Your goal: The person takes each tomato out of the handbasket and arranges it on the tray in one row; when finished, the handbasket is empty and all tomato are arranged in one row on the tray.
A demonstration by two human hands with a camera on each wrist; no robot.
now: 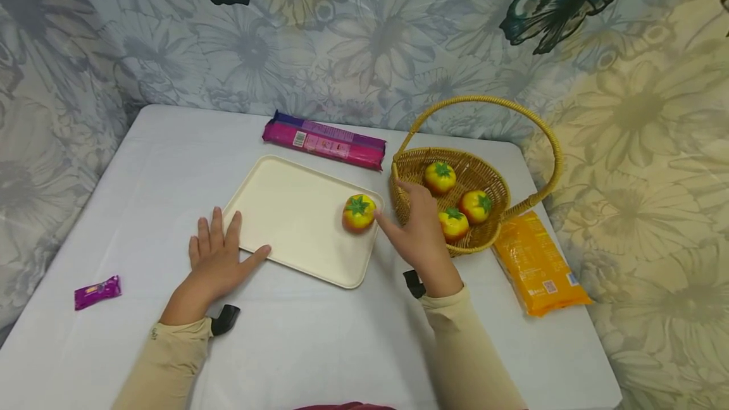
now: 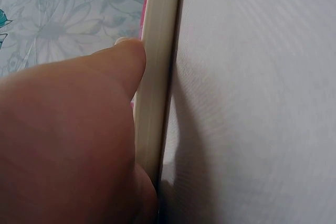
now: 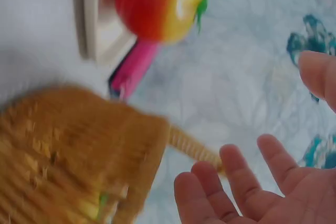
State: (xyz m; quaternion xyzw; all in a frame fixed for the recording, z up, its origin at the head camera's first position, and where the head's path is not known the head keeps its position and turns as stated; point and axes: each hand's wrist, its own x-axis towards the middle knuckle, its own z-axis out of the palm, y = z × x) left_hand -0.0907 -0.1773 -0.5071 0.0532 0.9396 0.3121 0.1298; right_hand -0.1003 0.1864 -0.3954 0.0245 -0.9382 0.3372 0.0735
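print: too small to read | pink pack [image 1: 347, 147]: barcode [image 1: 299, 138] | orange packet [image 1: 532, 258]: QR code [image 1: 549, 286]

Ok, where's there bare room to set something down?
Most of the tray, between the left fingers and the lone fruit. The white table between the small purple packet and the left fingers, and in front of the tray between the sleeves. It's crowded at right: the right fingers, basket and orange packet sit close together.
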